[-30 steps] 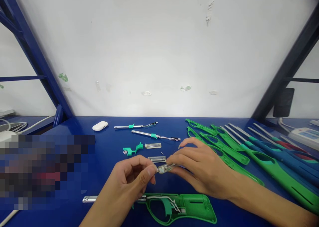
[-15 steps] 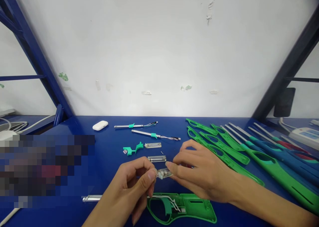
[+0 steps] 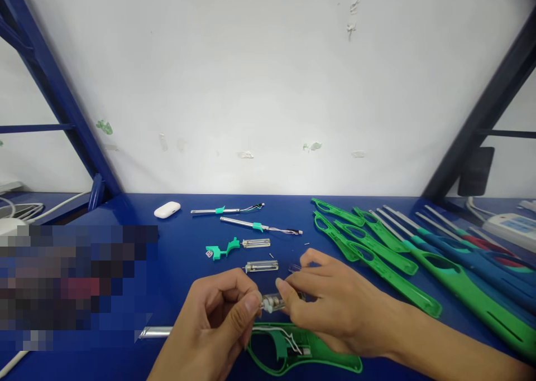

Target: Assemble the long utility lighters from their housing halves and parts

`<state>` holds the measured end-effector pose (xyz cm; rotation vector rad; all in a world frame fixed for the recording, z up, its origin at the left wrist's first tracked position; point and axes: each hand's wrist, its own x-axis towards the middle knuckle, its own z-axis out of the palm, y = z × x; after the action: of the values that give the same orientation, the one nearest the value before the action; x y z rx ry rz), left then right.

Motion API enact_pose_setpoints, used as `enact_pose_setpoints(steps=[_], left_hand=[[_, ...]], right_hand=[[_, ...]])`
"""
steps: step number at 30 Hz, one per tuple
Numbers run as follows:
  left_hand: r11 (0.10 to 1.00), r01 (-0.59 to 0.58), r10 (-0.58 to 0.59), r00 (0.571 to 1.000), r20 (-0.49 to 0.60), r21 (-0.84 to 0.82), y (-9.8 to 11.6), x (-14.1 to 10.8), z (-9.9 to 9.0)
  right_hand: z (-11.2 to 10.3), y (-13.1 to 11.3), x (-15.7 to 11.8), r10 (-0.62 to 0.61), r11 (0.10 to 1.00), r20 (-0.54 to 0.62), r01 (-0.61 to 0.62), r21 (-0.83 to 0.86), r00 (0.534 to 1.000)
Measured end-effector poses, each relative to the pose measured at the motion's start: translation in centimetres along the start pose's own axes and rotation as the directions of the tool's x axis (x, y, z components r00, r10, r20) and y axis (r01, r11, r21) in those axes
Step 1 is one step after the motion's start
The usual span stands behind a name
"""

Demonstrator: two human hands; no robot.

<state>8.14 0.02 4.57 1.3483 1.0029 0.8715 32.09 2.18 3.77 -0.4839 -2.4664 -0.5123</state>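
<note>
A clear gas lighter fuel tank [image 3: 275,302] with a pale valve end is held between both hands above the table. My left hand [image 3: 228,311] pinches its valve end between thumb and fingers. My right hand [image 3: 335,294] grips the other end, its fingers covering part of the tank. Below lies an open green lighter half-shell [image 3: 339,358] holding a teal trigger piece [image 3: 281,345] and white wires; its metal tube [image 3: 154,332] passes behind my left wrist. Just beyond my hands rests a second clear tank [image 3: 262,266]. A small clear piece [image 3: 294,268] sits at my right fingertips.
Farther back are a tank [image 3: 256,243] with a teal part [image 3: 224,251] and two wired metal tubes [image 3: 215,211]. Several green half-shells [image 3: 377,247] and assembled lighters [image 3: 456,275] lie at right. A white case [image 3: 167,210] sits back left; small pins [image 3: 271,256] lie mid-table.
Both hands and the held tank have shifted slightly toward me. A small pin beyond my right hand and a clear piece at its fingertips now show.
</note>
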Motion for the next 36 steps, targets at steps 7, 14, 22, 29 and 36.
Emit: enact_pose_setpoints(steps=[7,14,22,29,36], left_hand=[[0.996,0.023,-0.020,0.999,-0.034,0.088,-0.8,-0.1,-0.2],[0.981,-0.094,0.105,0.993,-0.058,0.172,0.3,0.2,-0.7],[0.573,-0.530,0.540,0.818,0.198,0.625,-1.4,0.6,-1.3],[0.381,-0.632,0.433,0.767,0.473,0.675,-1.5,1.7,0.2],[0.271,-0.626,0.253,0.779,0.574,0.731,-0.9,4.5,1.1]], right_hand=[[0.0,-0.3,0.1,-0.032,0.999,0.049,0.034,-0.042,0.998],[-0.3,0.6,0.2,0.062,0.996,0.057,-0.066,0.058,0.996],[-5.6,-0.8,-0.7,0.461,0.885,0.179,-0.466,-0.014,0.869],[-3.8,-5.5,-5.3,0.572,0.812,-0.001,-0.566,-0.141,0.820],[-2.2,-6.2,-5.8,0.609,0.784,-0.061,-0.612,-0.108,0.791]])
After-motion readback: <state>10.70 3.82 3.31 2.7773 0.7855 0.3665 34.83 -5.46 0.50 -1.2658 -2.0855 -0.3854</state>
